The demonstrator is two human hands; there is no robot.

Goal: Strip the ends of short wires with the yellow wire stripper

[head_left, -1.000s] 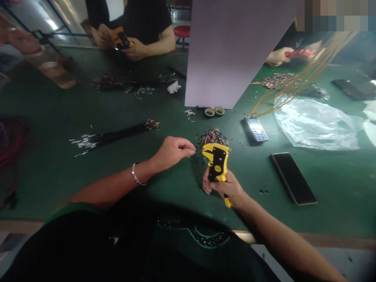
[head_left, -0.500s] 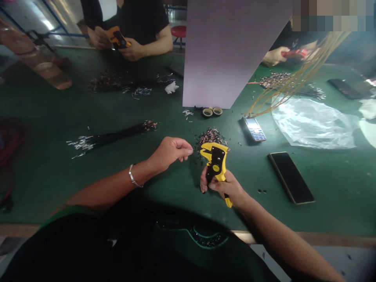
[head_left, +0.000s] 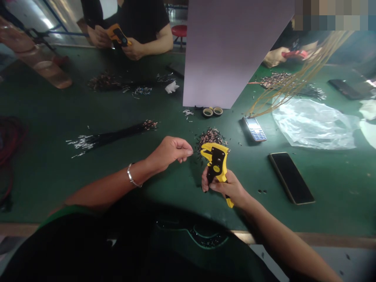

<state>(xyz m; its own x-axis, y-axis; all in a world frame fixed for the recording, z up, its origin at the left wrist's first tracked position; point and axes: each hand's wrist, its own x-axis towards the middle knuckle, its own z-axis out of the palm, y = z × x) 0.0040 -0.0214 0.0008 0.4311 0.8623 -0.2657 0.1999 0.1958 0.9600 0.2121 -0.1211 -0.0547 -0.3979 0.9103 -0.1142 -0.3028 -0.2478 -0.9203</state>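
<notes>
My right hand (head_left: pixel 232 187) is wrapped round the handles of a yellow and black wire stripper (head_left: pixel 216 160), its jaws pointing left. Just left of those jaws my left hand (head_left: pixel 172 152) is closed in a pinch. Whatever sits between thumb and fingertip is too small to make out. Behind the stripper lies a heap of short wire pieces (head_left: pixel 212 135), dark and copper-coloured, partly hidden by the tool. A bundle of black wires (head_left: pixel 117 135), silvery at one end and coppery at the other, rests on the green table (head_left: pixel 164 196) beyond my left forearm.
A grey-white panel (head_left: pixel 217 55) stands upright ahead, with two tape rolls (head_left: pixel 212 112) at its foot. To the right are a keypad phone (head_left: pixel 254 129), a smartphone (head_left: pixel 291 178) and a clear plastic bag (head_left: pixel 315 123). Across the table a person (head_left: pixel 138 31) holds an orange tool (head_left: pixel 117 36).
The wire stripper and my right hand have shifted very slightly to the right. My left hand keeps its pinch in nearly the same place.
</notes>
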